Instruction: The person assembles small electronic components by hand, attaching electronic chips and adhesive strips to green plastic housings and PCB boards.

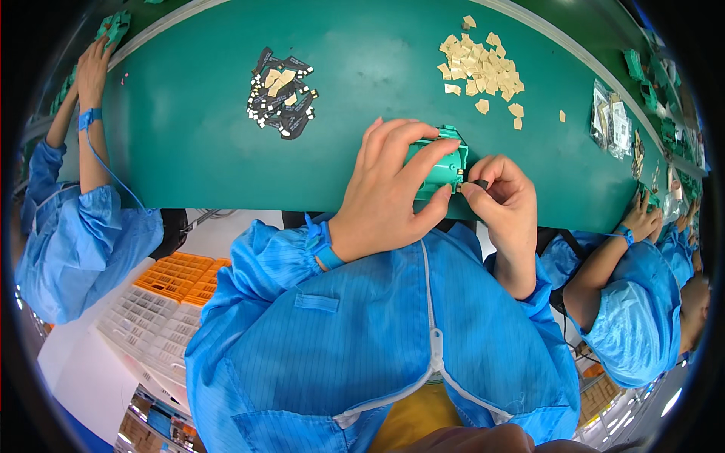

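Note:
My left hand (387, 189) is wrapped over a green plastic housing (444, 171), close to the table's near edge. Its fingers lie across the top, and the thumb presses the near side. A small black piece (481, 183) sticks out of the pinch of my right hand (510, 202), right beside the housing's right end. Whether that piece touches the housing I cannot tell. Farther off to the left lies a heap of black flex cables (302, 115) with small white ends, a few beige pieces (279, 81) on top. More beige flat pieces (483, 66) are scattered at the far right.
Clear plastic bags (610, 121) lie on the green table (362, 75) at right. A co-worker's hand (92, 72) reaches a green part (115, 29) at far left; another person's hand (642, 220) rests at right. Orange (172, 273) and white crates (143, 321) stand below left.

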